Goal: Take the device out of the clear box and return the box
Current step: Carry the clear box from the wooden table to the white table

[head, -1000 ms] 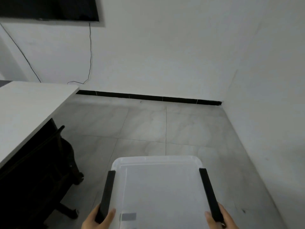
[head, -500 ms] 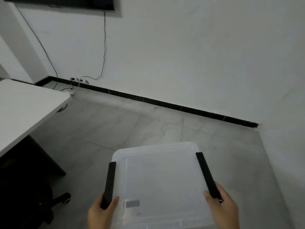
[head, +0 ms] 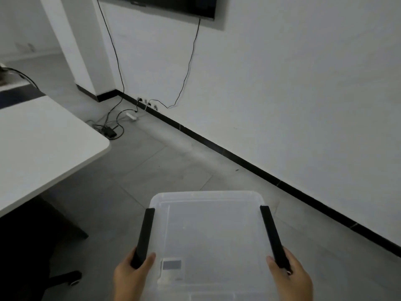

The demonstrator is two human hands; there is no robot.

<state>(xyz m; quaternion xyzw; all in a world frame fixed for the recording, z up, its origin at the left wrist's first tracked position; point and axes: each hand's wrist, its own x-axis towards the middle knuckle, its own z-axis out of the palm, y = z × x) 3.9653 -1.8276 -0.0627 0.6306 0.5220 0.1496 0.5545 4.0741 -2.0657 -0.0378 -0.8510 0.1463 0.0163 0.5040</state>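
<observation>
A clear plastic box (head: 208, 235) with a translucent lid and two black side latches is held in front of me, above the grey tiled floor. My left hand (head: 130, 276) grips its left side at the near end of the left black latch (head: 144, 233). My right hand (head: 291, 276) grips the right side at the right black latch (head: 272, 233). A small grey label (head: 171, 265) sits on the lid near my left hand. What the box holds cannot be made out through the lid.
A white table (head: 41, 146) stands at the left, with a dark chair base (head: 65, 279) under it. Cables and a power strip (head: 131, 115) lie on the floor by the wall. A dark screen (head: 169, 5) hangs on the white wall.
The view has swung to the left with the box held in both hands. The wall screen, cables and power strip have come into sight; the room corner at the right has left the view.
</observation>
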